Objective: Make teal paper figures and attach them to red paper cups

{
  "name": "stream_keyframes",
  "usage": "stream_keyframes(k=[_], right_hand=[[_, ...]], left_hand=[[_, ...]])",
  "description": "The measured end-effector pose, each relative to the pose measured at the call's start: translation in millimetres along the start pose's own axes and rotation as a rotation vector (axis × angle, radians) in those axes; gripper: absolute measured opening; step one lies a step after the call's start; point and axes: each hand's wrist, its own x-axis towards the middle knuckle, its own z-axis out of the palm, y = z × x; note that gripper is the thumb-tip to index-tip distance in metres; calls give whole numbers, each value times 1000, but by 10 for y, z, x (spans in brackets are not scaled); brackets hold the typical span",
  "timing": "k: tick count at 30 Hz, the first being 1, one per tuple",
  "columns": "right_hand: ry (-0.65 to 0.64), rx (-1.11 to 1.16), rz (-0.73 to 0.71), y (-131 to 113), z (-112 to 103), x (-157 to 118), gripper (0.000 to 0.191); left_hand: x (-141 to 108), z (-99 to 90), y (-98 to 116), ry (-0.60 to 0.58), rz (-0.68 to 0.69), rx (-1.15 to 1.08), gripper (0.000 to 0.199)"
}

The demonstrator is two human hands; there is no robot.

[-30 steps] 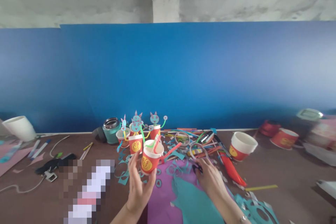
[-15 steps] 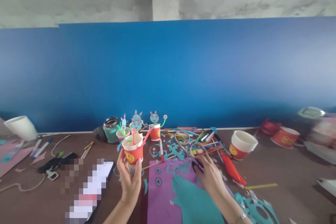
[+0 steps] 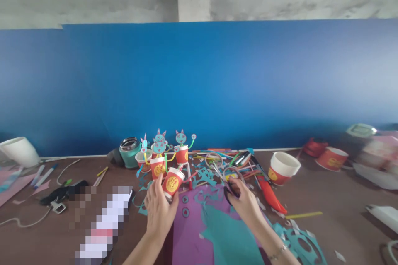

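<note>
Red-and-white paper cup (image 3: 172,183) part-built; four others look finished

Left fingers (image 3: 153,194) hold it against the thumb, tilted; thin red straw (image 3: 190,177) juts rightward. Beyond them, four red-and-white paper cups (image 3: 158,168) bear teal paper cat faces (image 3: 159,146). None visible on the held one: probably left to add, plus two round teal heart discs (image 3: 185,212) lying right of those fingers. Right fingers (image 3: 240,187) wrap black-handled scissors (image 3: 226,194).

Along the table's (image 3: 326,194) back edge, the blue partition (image 3: 192,87) stops your reach. Ahead of your left hand (image 3: 160,205), animal-faced paper cups (image 3: 158,167) crowd close; beyond your right hand (image 3: 242,196), a heap of straws (image 3: 248,172) blocks low passage. You can pass low over the purple sheet (image 3: 192,234) between your forearms, or between the white-rimmed cup (image 3: 283,169) and the red cup (image 3: 333,160).
</note>
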Motion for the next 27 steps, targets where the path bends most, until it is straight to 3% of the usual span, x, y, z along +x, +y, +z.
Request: stream_keyframes(k=[2, 4, 5, 7, 8, 10, 12, 15, 16, 20, 24, 27], right_hand=[[-62, -50, -13, -53, -19, -23, 34], [-140, -112, -22, -108, -30, -43, 26], [-171, -154, -27, -133, -32, -51, 22], [-205, -249, -28, -172, -31, -64, 20], [-212, -294, -30, -186, -30, -69, 20], [-217, -367, -38, -201, -28, -77, 21], [-221, -425, -39, -201, -30, -81, 22], [-241, -491, 22, -187, -40, -72, 24], [-249, -500, 44, -182, -46, -66, 25], [-252, -473, 7, -184, -81, -47, 22], [-206, -477, -30, -219, -118, -31, 24], [-187, -474, -37, -254, -123, 5, 25]], left_hand=[[-13, -55, 49, 37, 95, 11, 60], [-55, -113, 123, -1, 292, -47, 50], [-92, -136, 170, -63, 432, -99, 42], [-195, -150, 271, -327, 739, -208, 34], [-256, -135, 317, -400, 823, -235, 29], [-383, -58, 381, -477, 954, -225, 39], [-489, 63, 394, -465, 1075, -225, 51], [-581, 242, 338, -400, 1104, -294, 46], [-596, 282, 313, -387, 1118, -318, 37], [-607, 322, 256, -457, 1165, -384, 15], [-579, 253, 257, -541, 1133, -447, 18], [-542, 200, 250, -547, 1050, -409, 37]])
